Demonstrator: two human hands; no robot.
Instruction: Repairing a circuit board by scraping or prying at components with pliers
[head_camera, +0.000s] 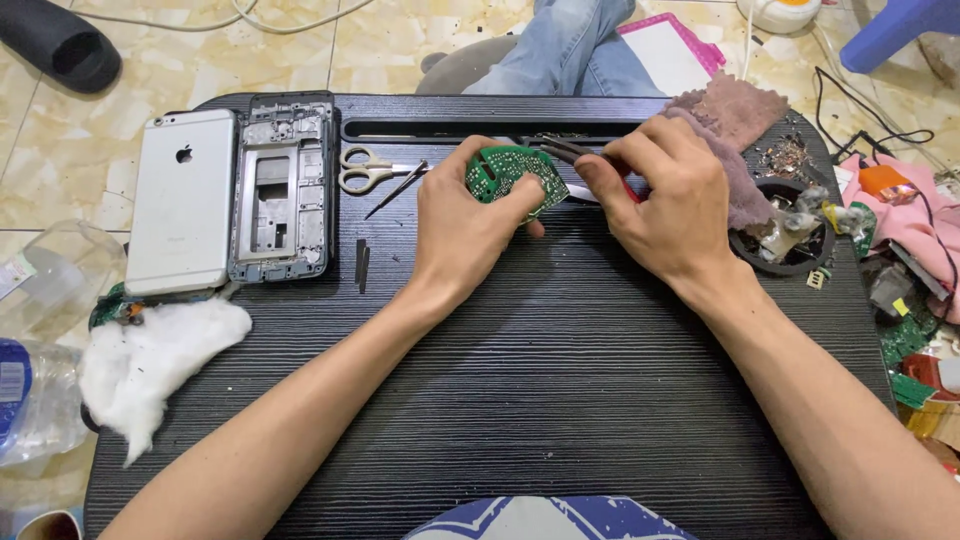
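- Nearest, a blue and white patterned thing (545, 518) shows at the bottom edge of the black grooved lap table (560, 400), whose near half bears only the two forearms.
- At the near left corner lies a wad of white cotton (150, 360), with a clear plastic bottle (30, 390) on the floor beside it.
- Mid-table, the left hand (470, 215) is closed around a small green circuit board (510, 175), thumb and fingers clamped on its edge, board tilted up toward the camera.
- Just right of it, the right hand (665, 205) is closed on red-handled pliers (585, 170), whose dark tips meet the board's far right edge. I cannot tell whether the tips pinch a part or only touch it.
- To do this well, judging by the grip: keep the board braced firmly, bite only the one component, and pull straight and gently so the board does not flex or crack.
- Right of the right hand sit a mauve cloth (735, 120) and a round dark dish of scraps (790, 225).
- On the far left lie a silver phone back (182, 200), a bare phone frame (282, 190), scissors (368, 168) and tweezers (398, 188).
- Beyond the table, a jeans-clad leg (570, 50) rests on the tiled floor.
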